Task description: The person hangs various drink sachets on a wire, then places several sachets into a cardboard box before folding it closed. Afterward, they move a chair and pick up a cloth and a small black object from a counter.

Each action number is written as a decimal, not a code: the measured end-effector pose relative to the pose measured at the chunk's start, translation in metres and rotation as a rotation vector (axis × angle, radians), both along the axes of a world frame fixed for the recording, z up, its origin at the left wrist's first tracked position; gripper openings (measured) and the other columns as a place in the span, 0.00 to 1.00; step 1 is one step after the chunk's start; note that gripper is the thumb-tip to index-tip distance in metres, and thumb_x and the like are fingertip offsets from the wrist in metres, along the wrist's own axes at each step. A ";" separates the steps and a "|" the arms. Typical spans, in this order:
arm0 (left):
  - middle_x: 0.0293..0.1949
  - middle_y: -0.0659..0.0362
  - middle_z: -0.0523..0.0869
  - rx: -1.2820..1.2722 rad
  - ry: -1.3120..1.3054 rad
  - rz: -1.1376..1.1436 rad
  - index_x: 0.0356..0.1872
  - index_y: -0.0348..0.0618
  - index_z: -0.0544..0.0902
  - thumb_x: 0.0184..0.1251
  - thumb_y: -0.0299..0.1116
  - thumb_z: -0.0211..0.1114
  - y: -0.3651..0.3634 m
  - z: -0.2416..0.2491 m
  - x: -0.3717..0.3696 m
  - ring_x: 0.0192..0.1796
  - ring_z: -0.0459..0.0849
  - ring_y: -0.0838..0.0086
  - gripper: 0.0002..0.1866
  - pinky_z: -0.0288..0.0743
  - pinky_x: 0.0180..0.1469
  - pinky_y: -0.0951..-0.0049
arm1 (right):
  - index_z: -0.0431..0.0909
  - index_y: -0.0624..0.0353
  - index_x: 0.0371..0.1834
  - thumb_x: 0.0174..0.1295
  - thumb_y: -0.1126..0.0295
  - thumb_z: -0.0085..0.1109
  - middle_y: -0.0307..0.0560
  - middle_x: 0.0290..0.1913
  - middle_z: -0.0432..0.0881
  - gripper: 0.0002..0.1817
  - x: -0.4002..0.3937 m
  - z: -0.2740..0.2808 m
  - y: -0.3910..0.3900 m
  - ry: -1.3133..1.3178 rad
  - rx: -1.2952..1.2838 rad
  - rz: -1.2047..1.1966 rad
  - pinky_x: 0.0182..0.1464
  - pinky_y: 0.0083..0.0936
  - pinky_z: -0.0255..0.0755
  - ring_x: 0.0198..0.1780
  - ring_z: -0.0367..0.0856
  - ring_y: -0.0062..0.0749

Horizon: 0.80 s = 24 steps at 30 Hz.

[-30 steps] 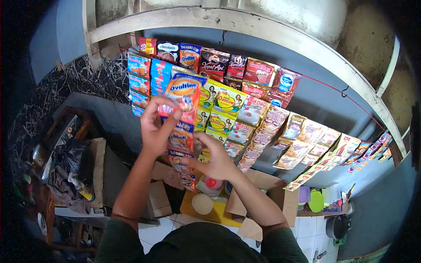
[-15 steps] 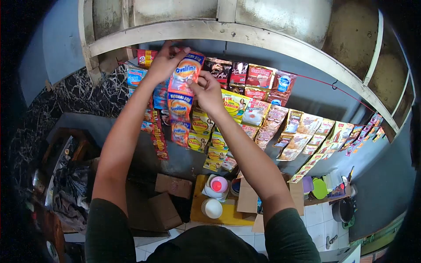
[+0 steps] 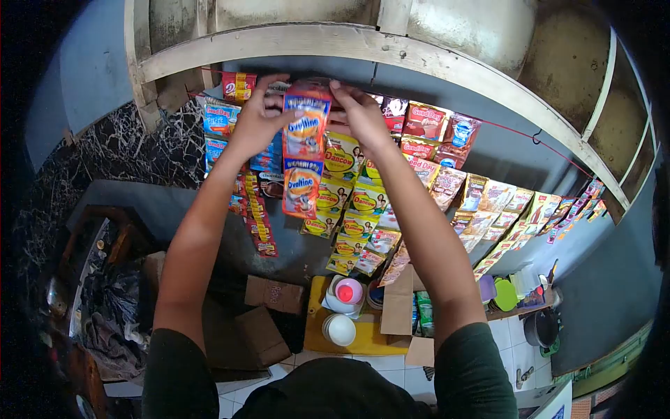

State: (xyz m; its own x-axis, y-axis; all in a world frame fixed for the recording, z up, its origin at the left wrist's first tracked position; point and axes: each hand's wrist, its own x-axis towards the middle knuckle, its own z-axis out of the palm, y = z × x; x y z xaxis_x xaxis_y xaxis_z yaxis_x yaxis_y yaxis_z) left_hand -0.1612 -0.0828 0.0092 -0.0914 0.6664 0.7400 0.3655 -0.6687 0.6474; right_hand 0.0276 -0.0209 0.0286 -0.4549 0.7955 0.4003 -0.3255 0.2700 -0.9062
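Observation:
A strip of orange and blue Ovaltine sachets hangs in front of the other sachets, near the top of the wall. My left hand grips its left edge, with the thumb on the front. My right hand is closed at the upper right edge of the strip; part of its fingers is hidden behind the sachets. Yellow Dancow sachets hang just below my right hand. Blue Good Day sachets hang to the left of my left hand.
A red line runs along the wall under a wooden frame, with more sachet strips on it. Below are a yellow table with bowls, an open carton and a green plate. Black plastic lies at left.
The Ovaltine strip has moved right and is higher. My right hand has gone from the front of the sachets up to their upper right edge. The neighbouring strips have swung.

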 end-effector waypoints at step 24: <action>0.54 0.55 0.81 -0.212 1.023 0.611 0.53 0.58 0.75 0.50 0.48 0.71 0.042 0.057 0.007 0.54 0.79 0.55 0.27 0.66 0.60 0.55 | 0.81 0.52 0.43 0.57 0.59 0.62 0.43 0.54 0.78 0.14 0.039 -0.046 0.000 -0.672 1.275 -0.564 0.50 0.36 0.74 0.54 0.78 0.38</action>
